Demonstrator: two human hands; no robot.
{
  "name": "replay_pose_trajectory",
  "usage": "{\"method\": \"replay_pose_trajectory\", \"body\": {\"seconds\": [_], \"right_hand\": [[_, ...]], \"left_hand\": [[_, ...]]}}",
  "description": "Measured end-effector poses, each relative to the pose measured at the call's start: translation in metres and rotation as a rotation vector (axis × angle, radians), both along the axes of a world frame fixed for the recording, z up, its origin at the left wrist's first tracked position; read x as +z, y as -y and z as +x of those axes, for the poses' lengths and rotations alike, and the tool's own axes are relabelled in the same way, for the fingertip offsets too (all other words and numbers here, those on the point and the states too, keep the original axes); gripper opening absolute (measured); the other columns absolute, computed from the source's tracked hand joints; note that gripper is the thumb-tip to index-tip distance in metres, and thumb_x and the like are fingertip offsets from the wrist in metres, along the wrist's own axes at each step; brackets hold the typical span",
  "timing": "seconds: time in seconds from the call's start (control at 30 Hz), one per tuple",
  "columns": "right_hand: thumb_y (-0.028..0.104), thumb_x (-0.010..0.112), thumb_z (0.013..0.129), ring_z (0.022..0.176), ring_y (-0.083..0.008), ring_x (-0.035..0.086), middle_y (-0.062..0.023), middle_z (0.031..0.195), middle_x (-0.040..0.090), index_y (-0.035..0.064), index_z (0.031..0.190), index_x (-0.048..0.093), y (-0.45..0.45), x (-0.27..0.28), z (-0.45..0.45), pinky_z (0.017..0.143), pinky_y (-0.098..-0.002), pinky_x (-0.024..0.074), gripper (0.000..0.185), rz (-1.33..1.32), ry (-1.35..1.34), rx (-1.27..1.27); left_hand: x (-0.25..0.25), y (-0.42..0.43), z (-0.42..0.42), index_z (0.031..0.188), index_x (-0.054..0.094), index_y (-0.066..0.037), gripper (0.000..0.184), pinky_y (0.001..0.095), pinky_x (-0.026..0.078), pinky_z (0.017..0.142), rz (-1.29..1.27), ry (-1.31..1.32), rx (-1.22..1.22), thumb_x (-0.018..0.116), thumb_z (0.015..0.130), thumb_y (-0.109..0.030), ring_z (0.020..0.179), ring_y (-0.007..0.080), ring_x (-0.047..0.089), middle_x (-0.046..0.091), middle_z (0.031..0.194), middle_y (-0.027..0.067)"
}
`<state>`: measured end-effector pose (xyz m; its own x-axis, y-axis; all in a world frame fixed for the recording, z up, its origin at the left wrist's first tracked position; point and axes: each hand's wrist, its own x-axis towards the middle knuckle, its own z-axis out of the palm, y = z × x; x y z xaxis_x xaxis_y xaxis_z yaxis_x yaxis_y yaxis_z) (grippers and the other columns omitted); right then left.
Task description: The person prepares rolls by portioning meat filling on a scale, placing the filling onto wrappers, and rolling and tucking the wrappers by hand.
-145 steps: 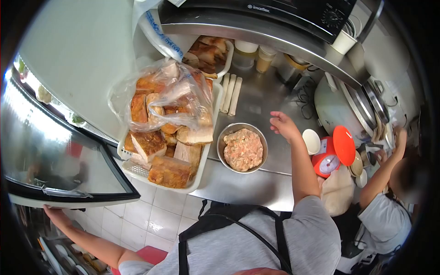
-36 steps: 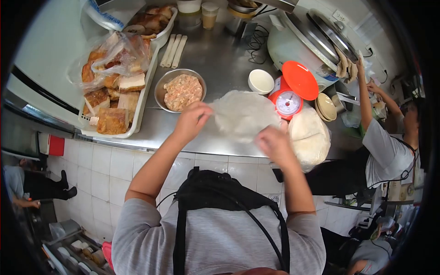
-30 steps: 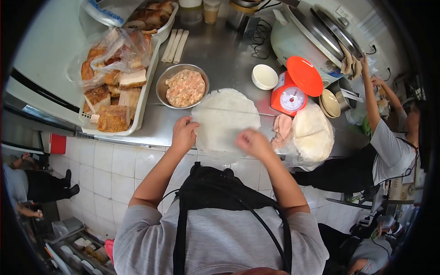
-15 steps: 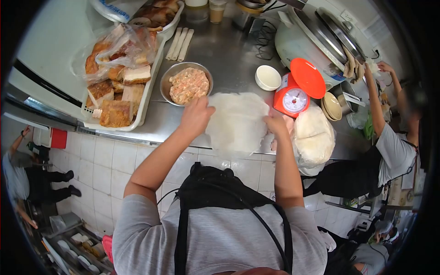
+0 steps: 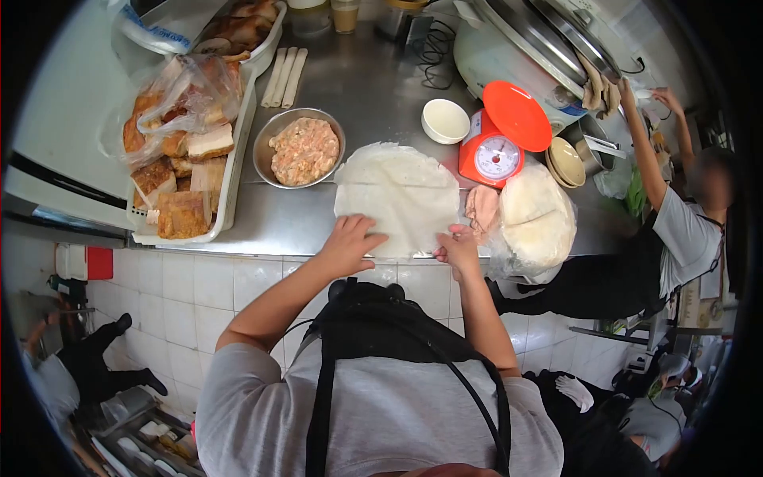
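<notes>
A thin, pale, round wrapper sheet (image 5: 397,191) lies spread on the steel counter, reaching its front edge. My left hand (image 5: 348,243) is over the sheet's lower left border, fingers apart. At the lower right border, my right hand (image 5: 458,250) has its fingers curled in a pinch on the sheet's edge. Left of the sheet stands a metal bowl (image 5: 261,159) of pinkish minced filling (image 5: 304,151). Past my right hand are a pink, crumpled piece (image 5: 482,210) and a stack of pale wrappers (image 5: 537,219) in clear plastic.
Behind the stack stands a red dial scale (image 5: 498,157), beside a small white bowl (image 5: 446,122). Three white rolls (image 5: 284,78) lie at the back. A white tray (image 5: 230,187) of roasted meat is at left. A co-worker (image 5: 675,215) stands at right, near stacked bowls (image 5: 566,163).
The wrapper sheet, held up between both hands before, now lies flat on the counter. Both hands have come down to its near edge, and the left hand has spread its fingers.
</notes>
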<state>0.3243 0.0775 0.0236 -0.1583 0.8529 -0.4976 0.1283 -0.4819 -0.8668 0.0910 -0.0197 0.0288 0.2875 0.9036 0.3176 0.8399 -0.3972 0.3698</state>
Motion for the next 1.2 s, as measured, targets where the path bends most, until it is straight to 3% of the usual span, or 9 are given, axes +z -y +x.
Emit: {"method": "replay_pose_trajectory", "body": {"seconds": [0.3, 0.5, 0.6, 0.63, 0.73, 0.97, 1.0, 1.1, 1.2], "right_hand": [[0.005, 0.058, 0.078, 0.049, -0.0116, 0.056, -0.0051, 0.065, 0.055, 0.0025, 0.093, 0.046, 0.017, -0.013, -0.002, 0.04, -0.0206, 0.0399, 0.019, 0.062, 0.088, 0.281], [0.017, 0.062, 0.08, 0.046, -0.0109, 0.053, -0.0046, 0.061, 0.057, 0.0034, 0.082, 0.054, 0.033, 0.03, -0.018, 0.044, -0.0251, 0.0423, 0.015, -0.098, 0.383, 0.86], [0.02, 0.064, 0.078, 0.051, -0.0115, 0.055, -0.0039, 0.063, 0.058, 0.003, 0.082, 0.059, 0.001, 0.055, -0.036, 0.049, -0.0268, 0.0445, 0.018, 0.186, 0.43, 1.022], [0.021, 0.064, 0.078, 0.056, -0.012, 0.056, -0.004, 0.065, 0.059, 0.0024, 0.084, 0.06, -0.011, 0.062, -0.052, 0.053, -0.0273, 0.0454, 0.02, 0.368, 0.405, 0.975], [0.024, 0.064, 0.079, 0.075, -0.0156, 0.061, -0.0083, 0.078, 0.062, 0.0014, 0.093, 0.061, -0.047, 0.084, -0.124, 0.065, -0.0286, 0.0478, 0.027, 0.779, 0.27, 0.816], [0.03, 0.062, 0.075, 0.103, -0.032, 0.054, -0.021, 0.106, 0.059, -0.0018, 0.11, 0.057, -0.082, 0.083, -0.297, 0.089, -0.0345, 0.042, 0.047, 1.112, 0.416, 1.048], [0.032, 0.062, 0.074, 0.103, -0.032, 0.054, -0.0209, 0.107, 0.058, -0.0015, 0.111, 0.057, -0.083, 0.08, -0.31, 0.09, -0.0347, 0.0416, 0.049, 1.067, 0.492, 1.095], [0.04, 0.059, 0.071, 0.101, -0.0323, 0.055, -0.0192, 0.109, 0.058, 0.0016, 0.11, 0.059, -0.075, 0.073, -0.339, 0.09, -0.0377, 0.0411, 0.055, 0.929, 0.714, 1.226], [0.042, 0.059, 0.069, 0.1, -0.0318, 0.056, -0.0173, 0.104, 0.061, 0.0052, 0.103, 0.063, -0.046, 0.079, -0.346, 0.088, -0.0399, 0.0414, 0.05, 1.065, 0.948, 1.317]], "left_hand": [[-0.001, 0.018, -0.044, 0.075, 0.062, -0.016, 0.01, 0.0387, 0.033, 0.086, 0.127, -0.008, 0.049, 0.058, 0.068, -0.01, 0.092, 0.0166, 0.049, 0.055, 0.082, -0.0037], [-0.004, 0.045, -0.067, 0.094, 0.062, -0.015, 0.025, 0.0361, 0.037, 0.083, -0.027, 0.103, 0.066, 0.066, 0.07, -0.017, 0.089, 0.0164, 0.051, 0.055, 0.085, 0.0009], [-0.019, 0.043, -0.077, 0.115, 0.051, -0.014, 0.048, 0.0307, 0.042, 0.073, -0.284, 0.852, 0.558, 0.069, 0.072, -0.025, 0.083, 0.0138, 0.054, 0.054, 0.086, 0.0044], [-0.04, 0.032, -0.09, 0.131, 0.032, -0.014, 0.063, 0.0278, 0.045, 0.063, -0.174, 0.993, 0.657, 0.062, 0.079, -0.033, 0.078, 0.0137, 0.056, 0.053, 0.089, 0.0064], [0.014, 0.008, -0.121, 0.134, 0.022, -0.014, 0.068, 0.0301, 0.047, 0.059, -0.438, 1.774, 0.901, 0.056, 0.081, -0.041, 0.07, 0.0171, 0.059, 0.055, 0.094, 0.0085], [0.01, -0.033, -0.153, 0.125, 0.033, -0.011, 0.044, 0.0212, 0.04, 0.036, -0.403, 1.362, 0.966, 0.042, 0.082, -0.018, 0.057, 0.0131, 0.055, 0.058, 0.087, 0.0095], [0.007, -0.031, -0.156, 0.122, 0.04, -0.008, 0.043, 0.027, 0.049, 0.053, -0.395, 1.291, 0.963, 0.043, 0.08, -0.012, 0.071, 0.0174, 0.058, 0.059, 0.096, 0.0109], [-0.01, -0.028, -0.153, 0.123, 0.045, -0.001, 0.049, 0.03, 0.035, 0.094, -0.018, 1.286, 0.895, 0.041, 0.074, -0.001, 0.106, 0.0233, 0.051, 0.056, 0.113, 0.0146], [0.001, -0.022, -0.15, 0.123, 0.045, 0.0, 0.05, 0.03, 0.038, 0.091, 0.073, 1.283, 0.868, 0.039, 0.073, 0.001, 0.103, 0.0223, 0.053, 0.056, 0.111, 0.0141]]}}
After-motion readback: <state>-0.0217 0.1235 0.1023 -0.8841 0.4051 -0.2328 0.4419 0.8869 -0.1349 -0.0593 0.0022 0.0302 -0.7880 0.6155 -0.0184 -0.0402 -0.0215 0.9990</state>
